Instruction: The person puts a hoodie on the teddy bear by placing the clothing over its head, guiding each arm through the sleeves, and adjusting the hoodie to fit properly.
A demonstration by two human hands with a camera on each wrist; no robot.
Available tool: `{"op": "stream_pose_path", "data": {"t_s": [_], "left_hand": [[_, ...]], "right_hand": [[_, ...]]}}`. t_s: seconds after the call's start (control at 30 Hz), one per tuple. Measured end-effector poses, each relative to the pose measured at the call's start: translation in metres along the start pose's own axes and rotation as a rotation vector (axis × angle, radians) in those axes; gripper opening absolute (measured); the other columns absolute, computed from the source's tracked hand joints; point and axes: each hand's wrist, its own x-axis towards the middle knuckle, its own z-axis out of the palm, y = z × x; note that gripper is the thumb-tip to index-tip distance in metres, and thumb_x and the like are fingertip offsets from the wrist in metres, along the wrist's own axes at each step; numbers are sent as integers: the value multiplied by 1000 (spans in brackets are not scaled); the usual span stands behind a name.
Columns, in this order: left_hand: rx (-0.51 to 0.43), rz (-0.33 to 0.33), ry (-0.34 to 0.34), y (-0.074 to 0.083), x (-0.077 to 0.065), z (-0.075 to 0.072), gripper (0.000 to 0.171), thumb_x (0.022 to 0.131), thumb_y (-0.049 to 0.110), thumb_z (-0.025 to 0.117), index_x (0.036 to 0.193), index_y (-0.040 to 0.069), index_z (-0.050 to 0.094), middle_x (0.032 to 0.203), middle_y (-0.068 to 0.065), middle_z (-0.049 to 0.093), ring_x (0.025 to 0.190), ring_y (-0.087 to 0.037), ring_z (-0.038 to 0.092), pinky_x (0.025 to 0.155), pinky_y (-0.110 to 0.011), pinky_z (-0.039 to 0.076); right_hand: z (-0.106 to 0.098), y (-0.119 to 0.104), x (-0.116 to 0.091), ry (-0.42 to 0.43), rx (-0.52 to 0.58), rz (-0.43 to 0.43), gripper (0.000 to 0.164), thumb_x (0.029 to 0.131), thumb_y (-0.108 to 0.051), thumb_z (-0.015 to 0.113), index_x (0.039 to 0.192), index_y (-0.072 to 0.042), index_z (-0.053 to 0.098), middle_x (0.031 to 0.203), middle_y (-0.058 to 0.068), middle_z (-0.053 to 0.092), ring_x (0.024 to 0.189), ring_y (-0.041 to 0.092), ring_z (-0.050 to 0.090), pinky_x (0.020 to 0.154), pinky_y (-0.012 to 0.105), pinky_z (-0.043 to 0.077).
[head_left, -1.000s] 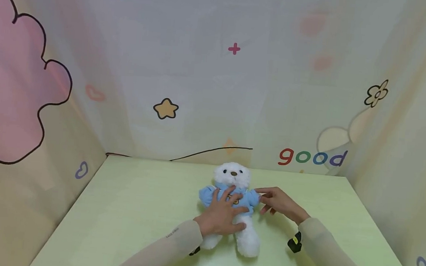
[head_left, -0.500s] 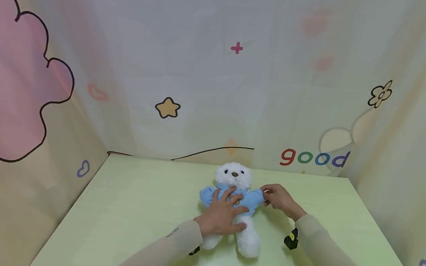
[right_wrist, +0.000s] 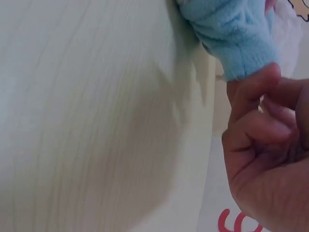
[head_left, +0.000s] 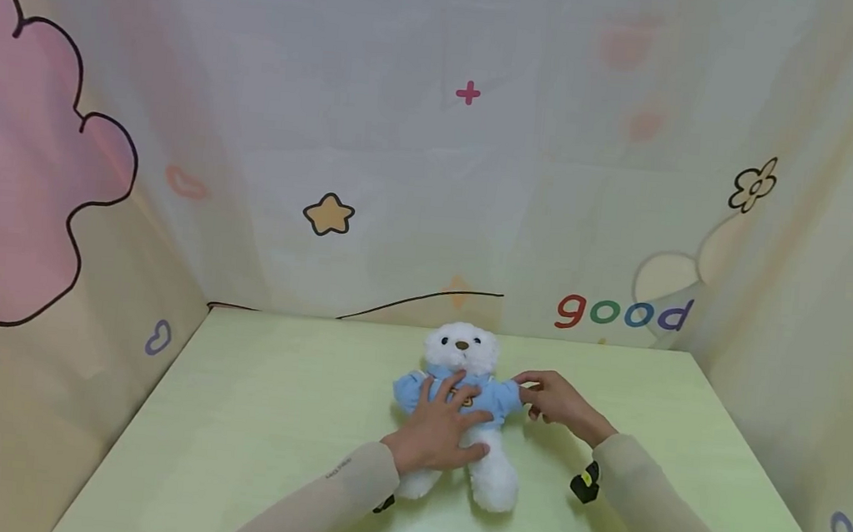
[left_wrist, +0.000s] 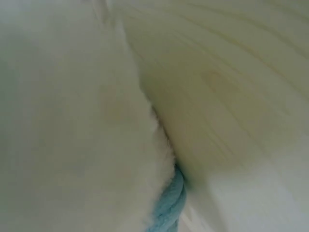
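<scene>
A white teddy bear point(head_left: 463, 348) in a light blue top lies on its back on the table, face up. My left hand point(head_left: 434, 434) rests on its belly and chest with the fingers spread, partly covering the dark print on the top. At the bear's arm on the right side, my right hand point(head_left: 559, 399) pinches the end of the blue sleeve point(head_left: 508, 396). The right wrist view shows thumb and finger at the cuff point(right_wrist: 241, 65), the other fingers curled. Blurred white fur point(left_wrist: 72, 125) fills much of the left wrist view, with blue cloth point(left_wrist: 169, 205) below.
The pale green table point(head_left: 273, 404) extends around the bear on both sides. A printed curtain point(head_left: 399, 130) stands behind it and at both sides, with a star, hearts and the word "good".
My right hand has taken hold of the sleeve end, drawn it outward to the right, then eased slightly with its fingers spreading. The left hand stays on the bear. The head view shifts slightly.
</scene>
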Motion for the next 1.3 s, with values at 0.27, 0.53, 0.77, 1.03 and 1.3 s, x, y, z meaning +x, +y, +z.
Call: {"op": "stream_pose_path", "data": {"t_s": [0.27,0.53,0.77,1.03,1.3], "left_hand": [[21,-49,10,6,11,-24,53,98,59,41,149,42,38,148,1,44,148,-34,23,113,-66,20],[151,-29,-21,8,17,-22,55,95,60,41,148,46,37,149,2,39,143,-32,27,111,-67,24],[159,-39,2,7,16,-18,49,96,60,40,140,41,52,149,3,39,144,-30,25,110,-66,27],[146,-33,12,1,11,-14,48,98,59,34,136,39,56,152,4,36,145,-30,24,109,-66,27],[15,-12,19,3,8,-17,49,102,53,36,147,35,44,154,1,34,149,-32,19,113,-66,23]], "right_hand": [[10,-14,-4,42,-52,-56,13,94,-4,52,99,-5,63,69,12,63,57,24,58,48,26,38],[13,-12,-1,34,-116,-125,12,96,-1,50,96,-4,61,70,13,63,56,22,57,53,29,43],[12,-10,1,32,-139,-163,10,98,-2,51,95,-5,60,76,19,67,58,26,61,57,34,49],[4,-9,5,24,-83,-91,14,100,-5,47,98,-7,60,78,17,68,66,29,67,47,23,36],[4,-5,6,68,-73,-68,17,102,-12,48,107,-7,64,80,18,68,66,25,66,50,25,40]]}}
